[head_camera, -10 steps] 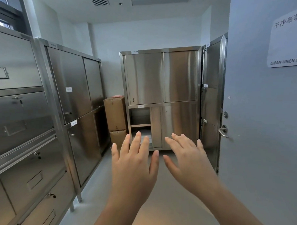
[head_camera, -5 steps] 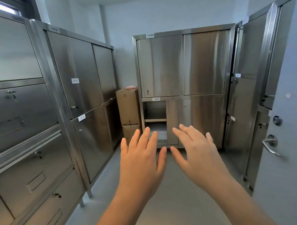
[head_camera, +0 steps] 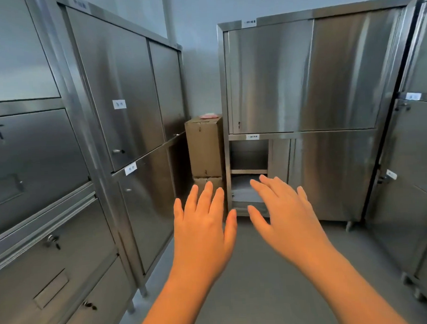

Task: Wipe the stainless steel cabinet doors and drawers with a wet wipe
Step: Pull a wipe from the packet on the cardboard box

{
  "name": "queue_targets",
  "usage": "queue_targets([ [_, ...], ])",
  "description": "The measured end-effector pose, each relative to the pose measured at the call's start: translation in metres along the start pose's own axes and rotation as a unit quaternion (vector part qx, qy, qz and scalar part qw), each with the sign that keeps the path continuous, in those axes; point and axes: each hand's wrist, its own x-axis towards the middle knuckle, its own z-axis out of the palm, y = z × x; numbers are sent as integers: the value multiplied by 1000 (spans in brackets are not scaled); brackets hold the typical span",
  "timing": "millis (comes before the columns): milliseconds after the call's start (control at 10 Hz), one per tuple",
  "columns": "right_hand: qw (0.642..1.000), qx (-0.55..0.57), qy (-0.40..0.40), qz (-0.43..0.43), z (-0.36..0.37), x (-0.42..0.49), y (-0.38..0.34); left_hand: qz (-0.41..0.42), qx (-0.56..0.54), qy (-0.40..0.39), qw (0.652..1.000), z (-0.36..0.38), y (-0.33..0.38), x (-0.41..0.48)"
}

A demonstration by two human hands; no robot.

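Stainless steel cabinets line a small room. A drawer unit (head_camera: 40, 243) with key locks stands at my left, and beside it a tall cabinet with sliding doors (head_camera: 121, 99). Straight ahead is another steel cabinet (head_camera: 302, 79); its lower left compartment (head_camera: 249, 160) stands open with a shelf inside. My left hand (head_camera: 203, 226) and my right hand (head_camera: 285, 215) are held out in front of me, fingers spread, palms down, empty and touching nothing. No wet wipe is in sight.
Two stacked cardboard boxes (head_camera: 204, 147) fill the corner between the cabinets, with a small pink packet (head_camera: 208, 116) on top. Another steel cabinet (head_camera: 413, 177) on castors stands at the right. Grey floor (head_camera: 261, 282) runs down the middle.
The view has moved forward into the room; the door at the right has left the frame and the far cabinet looms larger. Both hands stay outstretched and empty.
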Motion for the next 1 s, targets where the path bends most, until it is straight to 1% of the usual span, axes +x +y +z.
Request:
queue_targets([
  [100,1000,2,14,-10,22,50,-19,-5,1,10,1000,21,-44,39],
  [200,1000,18,5,-3,49,90,-29,1,-2,12,1000,43,-72,70],
  [300,1000,17,-11,5,76,125,-28,-8,-27,-10,1000,72,-92,95],
  [500,1000,12,-14,24,129,201,-5,-18,-48,-35,998,135,-134,159],
  [700,999,9,1,52,182,300,43,24,6,-30,999,215,-150,243],
  [800,999,17,-3,52,202,358,63,11,-24,-41,999,244,-161,302],
  [900,999,17,-3,27,220,413,74,13,-15,-12,1000,271,-174,352],
  [1000,999,33,-7,22,241,460,84,6,-4,-18,1000,295,-186,387],
])
